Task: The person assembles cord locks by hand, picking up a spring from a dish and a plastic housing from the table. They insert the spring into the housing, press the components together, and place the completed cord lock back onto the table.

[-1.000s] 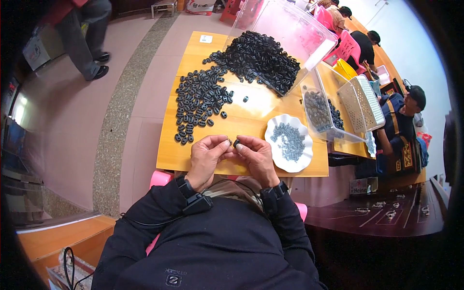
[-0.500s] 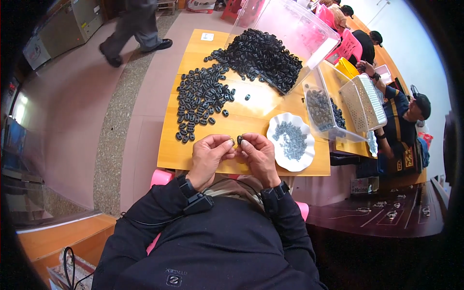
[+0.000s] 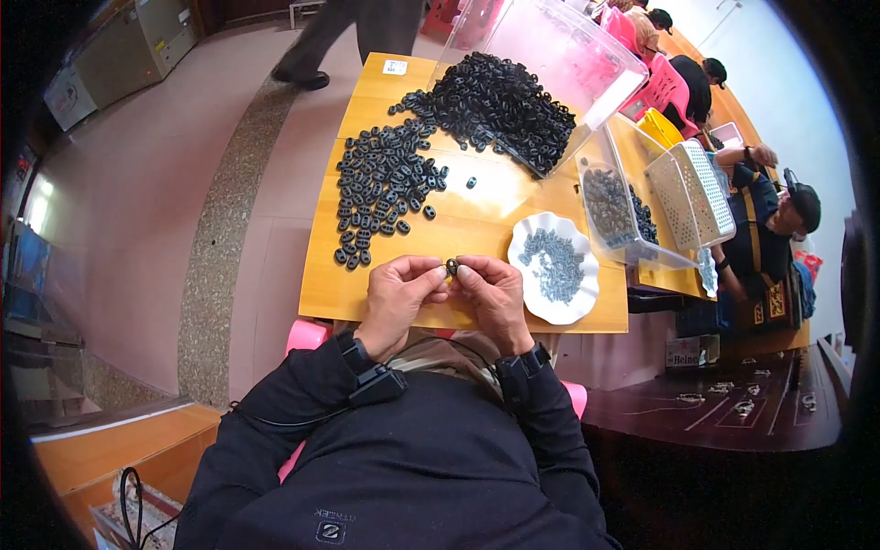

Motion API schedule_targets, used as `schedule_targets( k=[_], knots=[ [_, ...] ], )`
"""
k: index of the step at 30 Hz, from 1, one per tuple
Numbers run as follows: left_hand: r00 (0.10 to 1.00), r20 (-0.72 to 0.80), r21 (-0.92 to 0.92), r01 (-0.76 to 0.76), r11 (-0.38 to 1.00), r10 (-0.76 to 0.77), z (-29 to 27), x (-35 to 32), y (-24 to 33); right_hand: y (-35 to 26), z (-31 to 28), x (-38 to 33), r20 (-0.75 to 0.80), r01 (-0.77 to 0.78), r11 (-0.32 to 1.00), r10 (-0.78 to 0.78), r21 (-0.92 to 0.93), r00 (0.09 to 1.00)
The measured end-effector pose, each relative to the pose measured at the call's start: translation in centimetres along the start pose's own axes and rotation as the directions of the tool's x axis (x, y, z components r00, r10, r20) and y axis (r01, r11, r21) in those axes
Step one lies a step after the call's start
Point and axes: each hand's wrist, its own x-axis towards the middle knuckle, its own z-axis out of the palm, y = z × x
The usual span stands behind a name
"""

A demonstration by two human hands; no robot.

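I held one small black part (image 3: 451, 267) between both hands, just above the near edge of the yellow desk (image 3: 403, 293). My left hand (image 3: 399, 295) and right hand (image 3: 495, 295) each pinched it at the fingertips, grip pressed together on it. A white scalloped dish (image 3: 524, 284) of small grey pieces sat just right of my right hand. Loose black parts (image 3: 380, 188) lay spread farther left; a larger heap (image 3: 500, 105) lay at the far side.
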Motion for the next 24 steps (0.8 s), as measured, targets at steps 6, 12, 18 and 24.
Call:
schedule_targets(
  k=[6, 12, 18, 24],
  knots=[
    [1.0, 0.015, 0.008, -0.007, 1.0, 0.007, -0.1, 0.16, -0.26, -0.09, -0.1, 0.07, 0.031, 0.008, 1.0, -0.008, -0.017, 0.999],
    [1.0, 0.02, 0.001, 0.0, 1.0, 0.0, -0.07, 0.17, -0.23, 0.03, -0.14, 0.13, 0.023, 0.002, 1.0, -0.002, 0.008, 1.0],
    [0.999, 0.032, -0.013, 0.019, 1.0, -0.019, 0.0, 0.18, -0.35, -0.43, -0.07, -0.06, 0.01, -0.034, 0.999, 0.033, 0.02, 0.999],
    [0.999, 0.052, -0.028, 0.009, 1.0, -0.007, -0.08, 0.12, -0.5, -0.49, -0.48, -0.02, 0.026, -0.067, 0.998, 0.066, 0.017, 0.997]
  ],
)
